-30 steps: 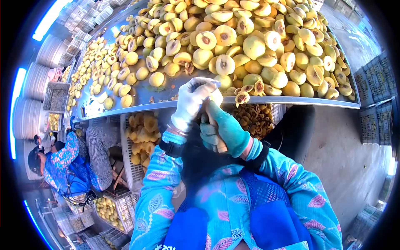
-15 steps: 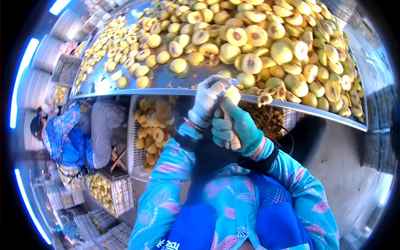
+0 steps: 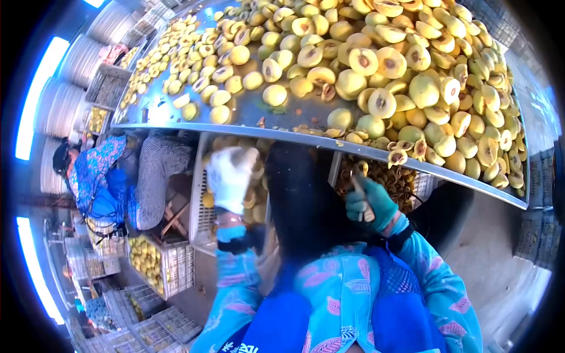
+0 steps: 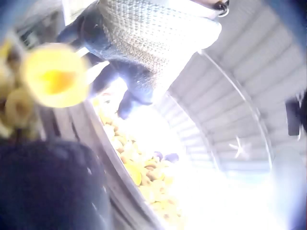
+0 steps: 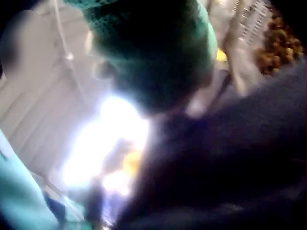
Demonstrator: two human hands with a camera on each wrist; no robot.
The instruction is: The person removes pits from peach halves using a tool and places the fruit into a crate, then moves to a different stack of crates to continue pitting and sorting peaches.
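In a white glove, my left hand [image 3: 231,176] is over a white crate [image 3: 203,232] of yellow peach halves. A blurred peach half [image 4: 55,74] shows apart from its fingers [image 4: 127,103] in the left wrist view, with the fingers loosely spread. My right hand [image 3: 376,206], in a green glove, grips the wooden handle [image 3: 357,185] of a small tool just below the table edge. A yellowish bit sits near the tool's upper end. The right wrist view shows the green glove [image 5: 153,57] dark and blurred, with the tool hidden.
A metal table [image 3: 235,127] bears a large heap of cut peaches [image 3: 424,91]. Beneath its edge, a crate holds brown pits [image 3: 406,197]. Another person [image 3: 97,182] sits at the left, near a crate of yellow fruit [image 3: 176,267]. Stacked crates [image 3: 535,229] stand at the right.
My hands were together at the table edge around a peach half and the tool. The left hand has moved left over the crate and let the peach half go; the right keeps the tool.
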